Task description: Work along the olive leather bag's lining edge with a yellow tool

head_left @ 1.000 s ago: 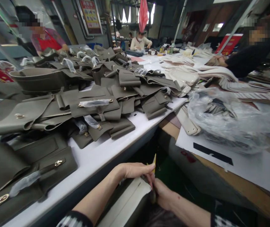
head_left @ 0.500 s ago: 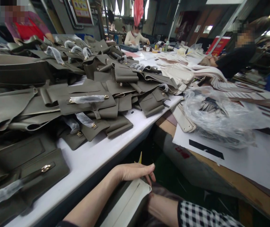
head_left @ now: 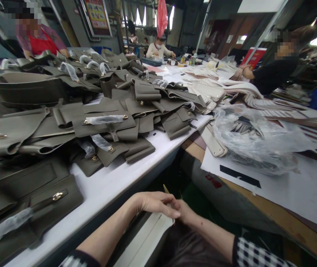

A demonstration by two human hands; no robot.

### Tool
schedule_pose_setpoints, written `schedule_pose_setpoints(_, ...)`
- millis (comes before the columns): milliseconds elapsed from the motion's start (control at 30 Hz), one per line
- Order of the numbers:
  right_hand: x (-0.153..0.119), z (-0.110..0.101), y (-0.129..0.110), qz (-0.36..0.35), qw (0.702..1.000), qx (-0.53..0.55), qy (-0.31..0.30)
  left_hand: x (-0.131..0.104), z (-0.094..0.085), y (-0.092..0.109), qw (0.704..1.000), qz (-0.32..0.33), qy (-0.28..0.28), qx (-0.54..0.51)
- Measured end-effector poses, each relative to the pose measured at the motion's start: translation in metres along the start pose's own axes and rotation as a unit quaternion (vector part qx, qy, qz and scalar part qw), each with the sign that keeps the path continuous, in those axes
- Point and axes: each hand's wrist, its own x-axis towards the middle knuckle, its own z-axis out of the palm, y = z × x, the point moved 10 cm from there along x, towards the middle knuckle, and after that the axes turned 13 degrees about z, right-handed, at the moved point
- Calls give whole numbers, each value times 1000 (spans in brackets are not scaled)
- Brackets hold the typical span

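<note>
My left hand (head_left: 154, 203) lies low in front of me, fingers curled over the top edge of an olive bag piece with a cream lining (head_left: 147, 237) resting on my lap. A thin yellow tool tip (head_left: 166, 188) sticks up behind the fingers. My right hand (head_left: 185, 214) comes in from the right and meets the left fingertips; most of it is hidden behind them. What the right hand holds I cannot tell. Both hands are below the white table edge (head_left: 114, 185).
Olive leather flaps with gold clasps (head_left: 103, 126) are heaped over the white table, and a clasp piece (head_left: 50, 200) lies near left. A clear plastic bag (head_left: 253, 139) sits on the right table beside cream panels (head_left: 211, 91). Other people work at the far ends.
My right hand, dropped out of sight half a second ago, has come back up to meet the left fingertips. The yellow tool tip sits lower and more hidden.
</note>
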Motion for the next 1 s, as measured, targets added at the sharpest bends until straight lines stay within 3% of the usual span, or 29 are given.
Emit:
schedule_pose_setpoints(133,-35,-73,4,3,999,-21,32,2,7,-9,998,-19,-22,-63)
schedule_pose_setpoints(200,-60,-88,3,43,998,-29,-32,3,7,-10,997,-22,-23,-70)
schedule_pose_setpoints(300,-100,-66,-2,117,968,-26,-221,3,6,-9,998,-17,-31,-57)
schedule_pose_setpoints(400,-118,-32,-12,145,939,-31,-312,2,5,-7,999,-13,-37,-32)
schedule_pose_setpoints(600,-100,8,-12,153,938,-35,-309,-2,-4,-2,999,-18,-14,45)
schedule_pose_setpoints(1000,-96,17,-7,204,938,-17,-279,-3,-7,-12,1000,14,-16,0)
